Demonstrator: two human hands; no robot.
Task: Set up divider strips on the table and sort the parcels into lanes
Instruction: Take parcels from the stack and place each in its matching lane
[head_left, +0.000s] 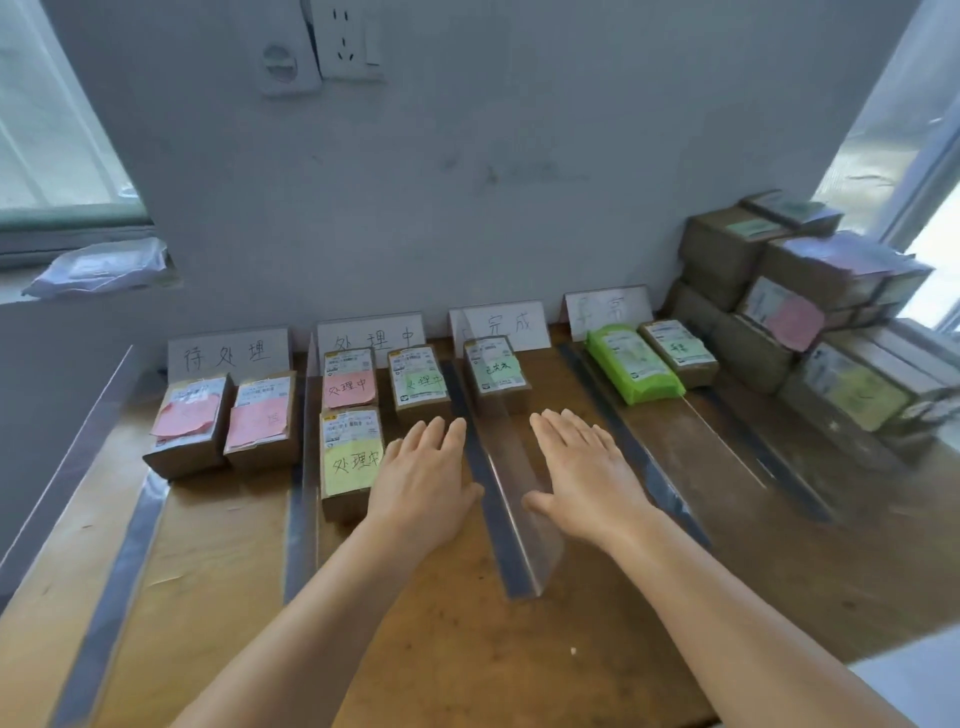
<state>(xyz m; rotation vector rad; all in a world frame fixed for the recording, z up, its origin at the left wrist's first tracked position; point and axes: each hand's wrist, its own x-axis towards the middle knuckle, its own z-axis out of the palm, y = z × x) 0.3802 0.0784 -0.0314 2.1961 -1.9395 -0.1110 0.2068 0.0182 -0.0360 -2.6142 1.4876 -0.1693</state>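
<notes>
The clear divider strip (511, 483) is lying down the middle of the desk (467, 649), running from the near edge toward the wall. The left hand (423, 480) is hovering flat just left of this strip and the right hand (584, 478) just right of it, both with fingers extended and loosely together, gripping nothing; whether the thumbs are touching the strip is hard to judge through the clear plastic.

Progress appears well advanced. Left of this strip, further strips are standing and two lanes are holding parcels: a pair with pink notes (223, 421) farther left, and three boxes (382, 410) immediately beside the left hand. Beyond the strip's far end one box with a green note (496, 374) is sitting. Right of the strip, a green packet (634, 364) and a small box (678, 351) are occupying another lane. Handwritten lane cards (371, 335) are leaning against the wall behind.

Remaining work: the unsorted stack (810, 306) far right of the strip is awaiting sorting. Nothing is obstructing the hands, though the near box is crowding the left wrist.
</notes>
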